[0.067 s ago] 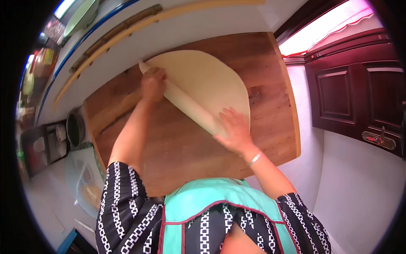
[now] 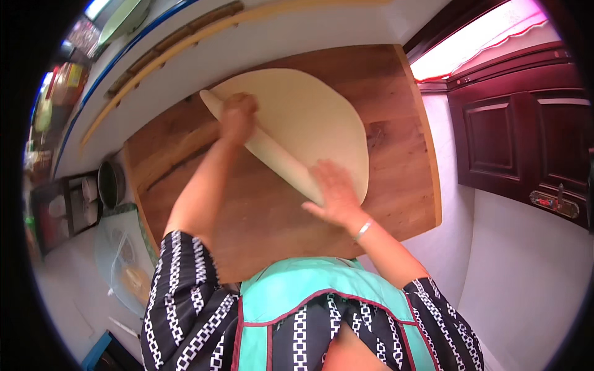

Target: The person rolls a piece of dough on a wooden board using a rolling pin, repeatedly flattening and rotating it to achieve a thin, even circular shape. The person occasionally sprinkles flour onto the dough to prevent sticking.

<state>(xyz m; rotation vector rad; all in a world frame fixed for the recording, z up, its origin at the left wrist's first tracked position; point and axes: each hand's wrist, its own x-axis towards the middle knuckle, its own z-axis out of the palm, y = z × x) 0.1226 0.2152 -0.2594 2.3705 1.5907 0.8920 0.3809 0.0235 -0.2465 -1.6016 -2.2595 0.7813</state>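
A wide, pale sheet of dough (image 2: 309, 111) lies on a brown wooden board (image 2: 247, 229). Its near-left edge is wound into a long roll (image 2: 275, 157), slanting from far left to near right; whatever is inside it is hidden. Toward the roll's far-left end, my left hand (image 2: 238, 120) is curled over it, a little blurred. My right hand (image 2: 337, 191) rests flat near the roll's lower right end, fingers spread and partly on the sheet.
A dark red cabinet door (image 2: 520, 136) with a metal latch stands to the right. Left of the board are a dark round pan (image 2: 111, 185) and a clear plastic bag (image 2: 127, 272) with something yellowish inside. A pale wooden strip (image 2: 148, 68) runs along the far-left wall.
My left hand has shifted slightly right along the roll, and my right hand has slid a little left. The hands are now closer together.
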